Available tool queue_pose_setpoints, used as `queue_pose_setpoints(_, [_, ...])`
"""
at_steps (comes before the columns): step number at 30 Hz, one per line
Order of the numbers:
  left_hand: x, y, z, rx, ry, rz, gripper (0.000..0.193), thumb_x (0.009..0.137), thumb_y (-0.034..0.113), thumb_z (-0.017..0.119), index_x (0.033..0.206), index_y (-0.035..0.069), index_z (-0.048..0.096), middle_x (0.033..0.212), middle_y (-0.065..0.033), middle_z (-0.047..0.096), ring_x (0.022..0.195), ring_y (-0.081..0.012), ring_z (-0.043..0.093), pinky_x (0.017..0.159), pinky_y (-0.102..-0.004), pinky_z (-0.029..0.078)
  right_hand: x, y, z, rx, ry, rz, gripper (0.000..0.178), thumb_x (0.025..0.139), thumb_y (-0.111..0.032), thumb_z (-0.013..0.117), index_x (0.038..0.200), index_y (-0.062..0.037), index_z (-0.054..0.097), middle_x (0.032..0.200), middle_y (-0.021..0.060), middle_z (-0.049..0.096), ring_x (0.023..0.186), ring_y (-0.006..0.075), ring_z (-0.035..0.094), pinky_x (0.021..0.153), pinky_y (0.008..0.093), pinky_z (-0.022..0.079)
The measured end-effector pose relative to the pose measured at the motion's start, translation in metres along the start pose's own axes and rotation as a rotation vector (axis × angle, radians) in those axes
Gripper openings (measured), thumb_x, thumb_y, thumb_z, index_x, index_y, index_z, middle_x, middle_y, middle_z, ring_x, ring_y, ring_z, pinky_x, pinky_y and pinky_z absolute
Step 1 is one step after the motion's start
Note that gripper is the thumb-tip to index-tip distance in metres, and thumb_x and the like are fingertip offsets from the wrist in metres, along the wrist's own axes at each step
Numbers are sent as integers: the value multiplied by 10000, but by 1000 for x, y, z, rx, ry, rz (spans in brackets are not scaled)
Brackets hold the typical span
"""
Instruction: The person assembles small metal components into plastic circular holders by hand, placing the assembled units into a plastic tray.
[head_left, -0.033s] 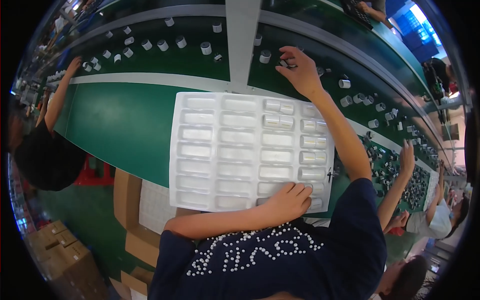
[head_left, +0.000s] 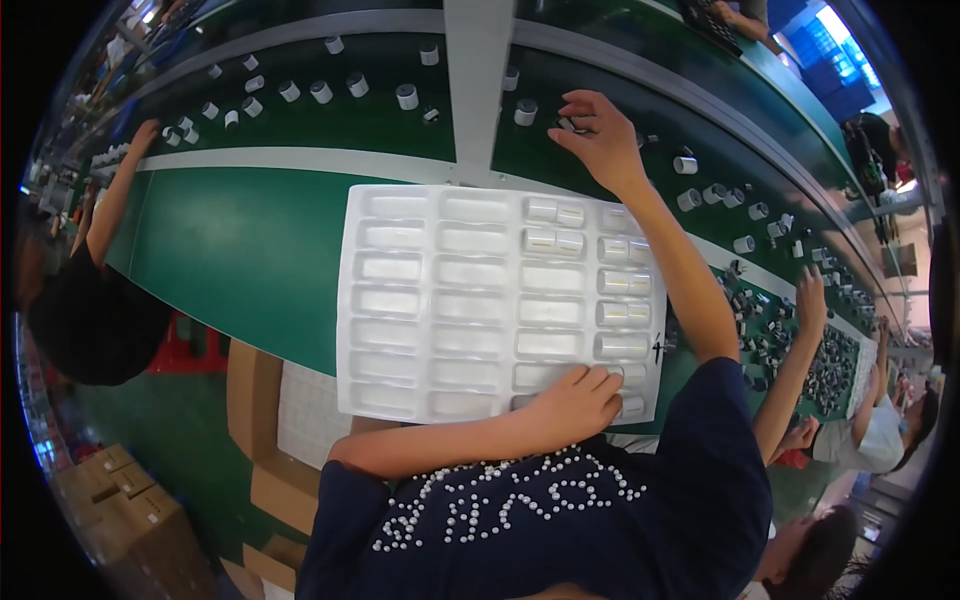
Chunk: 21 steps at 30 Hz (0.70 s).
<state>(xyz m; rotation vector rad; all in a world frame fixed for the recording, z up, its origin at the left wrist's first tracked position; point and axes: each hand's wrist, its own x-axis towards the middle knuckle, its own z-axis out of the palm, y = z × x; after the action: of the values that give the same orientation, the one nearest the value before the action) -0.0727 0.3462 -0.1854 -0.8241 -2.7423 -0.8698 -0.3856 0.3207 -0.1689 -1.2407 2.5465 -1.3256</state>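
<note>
A white molded tray point(head_left: 387, 332) with rows of oblong pockets lies in front of me on the green table. White cylinders point(head_left: 622, 283) fill most pockets of its right column and the top two of the column beside it. My left hand point(head_left: 578, 403) rests on the tray's near right part, fingers curled down; what lies under them is hidden. My right hand point(head_left: 603, 142) reaches over the dark green conveyor belt, thumb and fingers apart, around a small dark-and-white piece point(head_left: 568, 124). A white cylinder point(head_left: 525, 112) stands on the belt just left of it.
More cylinders point(head_left: 406, 97) are scattered along the belt. A grey upright post point(head_left: 475, 90) crosses it. Many small dark parts point(head_left: 805, 345) are heaped at right, where a co-worker's hand point(head_left: 811, 300) reaches in. Another co-worker's arm point(head_left: 120, 190) is at far left. An opened carton point(head_left: 252, 400) stands below.
The view has shifted slightly. The co-worker's hand at right has risen a little; my own hands keep nearly the same places.
</note>
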Motion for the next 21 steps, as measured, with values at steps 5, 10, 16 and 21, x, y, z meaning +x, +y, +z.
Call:
queue_pose_setpoints(5, [-13, -11, -35, -722, 69, -272, 299, 886, 117, 708, 1145, 37, 582, 1142, -82, 554, 1114, -243, 552, 946, -378, 482, -17, -7, -20, 1081, 160, 513, 266, 999, -136, 602, 1191, 45, 565, 1170, 168, 660, 840, 169, 655, 667, 239, 547])
queue_pose_setpoints(10, [-31, -57, -86, -1914, 407, -639, 419, 960, -2, 583, 1351, 69, 450, 1140, -100, 607, 1021, -182, 633, 871, -316, 547, -41, -17, -22, 1663, 42, 655, 317, 1037, -214, 547, 1206, 52, 581, 1075, 142, 649, 836, 151, 640, 646, 201, 533])
queue_pose_setpoints(16, [-31, -80, -124, -2201, 715, -513, 494, 1055, 195, 426, 1494, 2, 307, 1177, -189, 602, 1044, -299, 652, 915, -353, 570, -58, -90, -28, 1319, -284, 550, 346, 1037, -175, 523, 1287, 62, 554, 1095, 113, 618, 844, 135, 618, 708, 206, 531])
queue_pose_setpoints(21, [-30, -77, -129, -2028, 896, -601, 460, 1032, 138, 496, 1447, -34, 397, 1133, -129, 650, 1047, -248, 653, 967, -366, 533, -83, -143, -18, 912, -155, 258, 516, 835, 81, 679, 1330, 29, 541, 1152, 103, 617, 932, 142, 638, 753, 241, 524])
